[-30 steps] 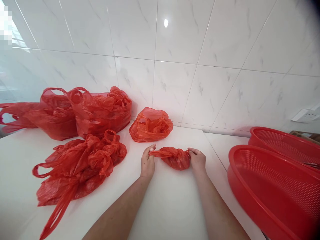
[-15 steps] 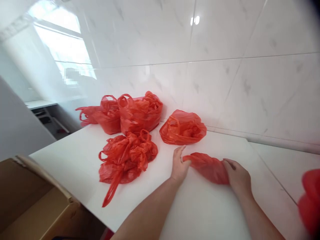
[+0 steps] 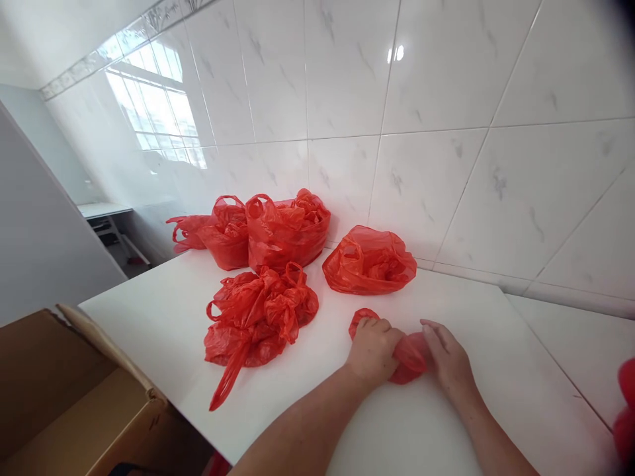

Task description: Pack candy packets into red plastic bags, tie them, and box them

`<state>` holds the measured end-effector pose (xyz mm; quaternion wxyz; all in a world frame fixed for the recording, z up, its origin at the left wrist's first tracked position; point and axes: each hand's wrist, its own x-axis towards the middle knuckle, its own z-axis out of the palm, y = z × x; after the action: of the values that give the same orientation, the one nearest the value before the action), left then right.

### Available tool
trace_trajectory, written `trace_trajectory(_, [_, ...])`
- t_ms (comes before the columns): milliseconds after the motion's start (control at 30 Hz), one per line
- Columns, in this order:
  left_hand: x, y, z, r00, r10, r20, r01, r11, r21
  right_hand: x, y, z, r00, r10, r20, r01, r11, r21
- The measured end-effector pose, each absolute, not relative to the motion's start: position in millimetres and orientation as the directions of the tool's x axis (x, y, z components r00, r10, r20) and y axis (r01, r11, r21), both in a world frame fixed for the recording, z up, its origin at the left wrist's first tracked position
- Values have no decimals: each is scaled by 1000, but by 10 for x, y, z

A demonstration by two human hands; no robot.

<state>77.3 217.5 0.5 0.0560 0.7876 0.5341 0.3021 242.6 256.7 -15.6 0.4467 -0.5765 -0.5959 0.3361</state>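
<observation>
A small red plastic bag (image 3: 411,354), bunched into a narrow bundle, lies on the white tabletop between my hands. Over its middle, my left hand (image 3: 374,350) is closed, fingers wrapped round the plastic. A rounded end of the bag sticks out beyond those knuckles. On the other side my right hand (image 3: 450,357) rests against the bag's right end, its visible fingers stretched out; the palm side is hidden. Just behind sits an open red bag (image 3: 370,261) with crumpled plastic inside. Left of my hands lies a loose heap of red bags (image 3: 260,317).
Several stuffed red bags (image 3: 288,231) stand at the back left along the tiled wall (image 3: 347,172). An open cardboard box (image 3: 114,423) is below the table's left edge. Something red (image 3: 626,403) shows at the far right. The white tabletop (image 3: 163,324) has a seam at right.
The bag has gone from stretched between both hands to bunched up shorter. My left hand has moved over its middle, and my right hand has come closer with straighter fingers. The view has shifted slightly.
</observation>
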Motion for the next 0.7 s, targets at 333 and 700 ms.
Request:
trace_trajectory(333, [-108,1842,648,-130,886,445,896,-87,436,2393,2508,-97,1,999,-37,392,-35,-919])
trace_trajectory(700, [-524,1704,451,-163,955,249,870,20,493,2397,2510,-121,-40,999,-36,427,-15,-904])
